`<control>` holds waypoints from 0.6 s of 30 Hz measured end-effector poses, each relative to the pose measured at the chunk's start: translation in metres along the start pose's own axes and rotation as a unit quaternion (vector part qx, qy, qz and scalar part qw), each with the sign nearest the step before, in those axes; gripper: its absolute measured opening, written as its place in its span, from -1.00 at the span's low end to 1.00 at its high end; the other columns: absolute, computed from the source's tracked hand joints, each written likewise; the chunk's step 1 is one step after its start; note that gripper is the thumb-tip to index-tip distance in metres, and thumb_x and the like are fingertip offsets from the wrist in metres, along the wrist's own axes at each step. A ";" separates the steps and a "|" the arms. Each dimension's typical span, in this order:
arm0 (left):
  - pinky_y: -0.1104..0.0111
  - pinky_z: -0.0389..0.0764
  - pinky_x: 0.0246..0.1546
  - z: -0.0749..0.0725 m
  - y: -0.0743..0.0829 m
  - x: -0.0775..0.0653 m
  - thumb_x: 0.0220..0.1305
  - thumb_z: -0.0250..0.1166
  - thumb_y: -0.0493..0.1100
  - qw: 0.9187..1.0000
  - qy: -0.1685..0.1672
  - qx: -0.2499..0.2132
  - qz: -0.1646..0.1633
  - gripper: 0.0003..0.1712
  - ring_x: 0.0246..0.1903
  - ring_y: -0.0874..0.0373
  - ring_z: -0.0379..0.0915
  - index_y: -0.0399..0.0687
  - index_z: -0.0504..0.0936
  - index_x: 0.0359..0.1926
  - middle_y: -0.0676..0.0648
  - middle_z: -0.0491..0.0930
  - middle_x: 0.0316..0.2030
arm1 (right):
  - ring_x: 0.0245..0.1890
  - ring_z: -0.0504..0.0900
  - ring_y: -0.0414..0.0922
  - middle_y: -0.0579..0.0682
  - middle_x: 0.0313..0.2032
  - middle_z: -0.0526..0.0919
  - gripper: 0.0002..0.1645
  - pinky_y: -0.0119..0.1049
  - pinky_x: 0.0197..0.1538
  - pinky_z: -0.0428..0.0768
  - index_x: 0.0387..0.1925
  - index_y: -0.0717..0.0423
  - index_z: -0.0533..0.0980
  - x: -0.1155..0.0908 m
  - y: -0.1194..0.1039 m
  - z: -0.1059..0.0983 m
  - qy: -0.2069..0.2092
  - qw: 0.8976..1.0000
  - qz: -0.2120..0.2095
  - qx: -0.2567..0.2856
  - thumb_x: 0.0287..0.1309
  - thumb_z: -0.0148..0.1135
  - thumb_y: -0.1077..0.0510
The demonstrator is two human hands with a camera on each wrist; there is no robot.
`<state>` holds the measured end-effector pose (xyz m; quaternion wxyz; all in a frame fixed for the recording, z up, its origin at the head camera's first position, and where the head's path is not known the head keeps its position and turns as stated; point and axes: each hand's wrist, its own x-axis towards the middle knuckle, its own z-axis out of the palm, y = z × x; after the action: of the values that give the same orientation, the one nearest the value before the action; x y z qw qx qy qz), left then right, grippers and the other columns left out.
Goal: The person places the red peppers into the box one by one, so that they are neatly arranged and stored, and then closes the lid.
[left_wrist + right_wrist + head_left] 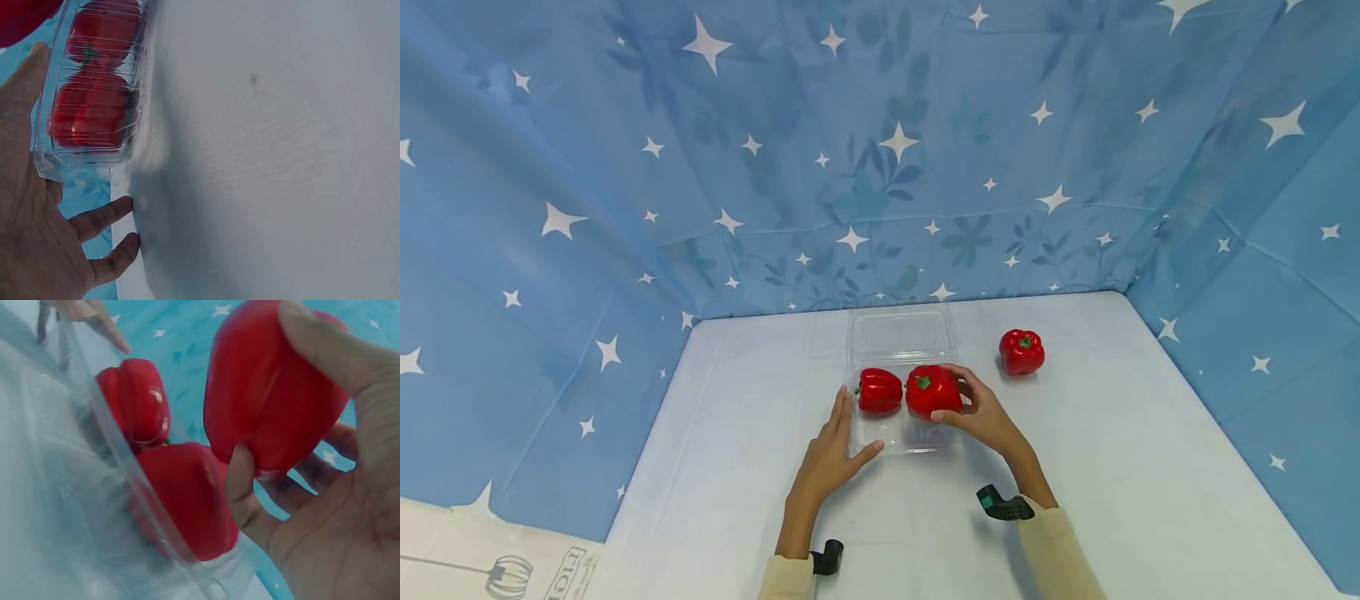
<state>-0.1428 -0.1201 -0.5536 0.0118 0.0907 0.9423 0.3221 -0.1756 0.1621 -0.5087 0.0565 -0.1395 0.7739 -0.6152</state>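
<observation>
A clear plastic clamshell box [891, 433] lies with its lid [901, 332] folded back. My right hand [988, 417] grips a red bell pepper [933, 393] above the box's right side, thumb and fingers around it; the right wrist view shows this held pepper [269, 387] up close. Inside the box sit two more red bell peppers, one lying on its side at the left [879, 392], the other [187, 500] hidden under the held one in the head view. My left hand [829, 458] rests at the box's near left corner, fingers straight along its side, thumb at the front edge.
Another red bell pepper [1022, 352] stands on the white table [730, 467], right of the box and farther back. A blue star-patterned cloth [880, 167] hangs behind the table and along both sides. Printed pale cloth [497, 554] shows at lower left.
</observation>
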 end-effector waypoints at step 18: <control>-0.14 0.51 0.14 -0.003 -0.002 0.000 0.03 0.16 0.58 1.000 -0.004 -0.002 0.008 0.30 0.39 -0.19 0.22 0.06 -0.18 0.57 0.09 -0.20 0.56 | 0.30 0.39 0.13 0.07 0.30 0.41 -0.03 0.07 0.10 0.61 0.34 -0.03 0.30 0.000 0.006 0.047 0.002 0.987 -0.051 -0.150 -0.10 0.55 -0.05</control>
<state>-0.1432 -0.1237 -0.5521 0.0136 0.0999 0.9407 0.3240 -0.1645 0.1189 -0.5259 0.0018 -0.1839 0.8494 -0.4947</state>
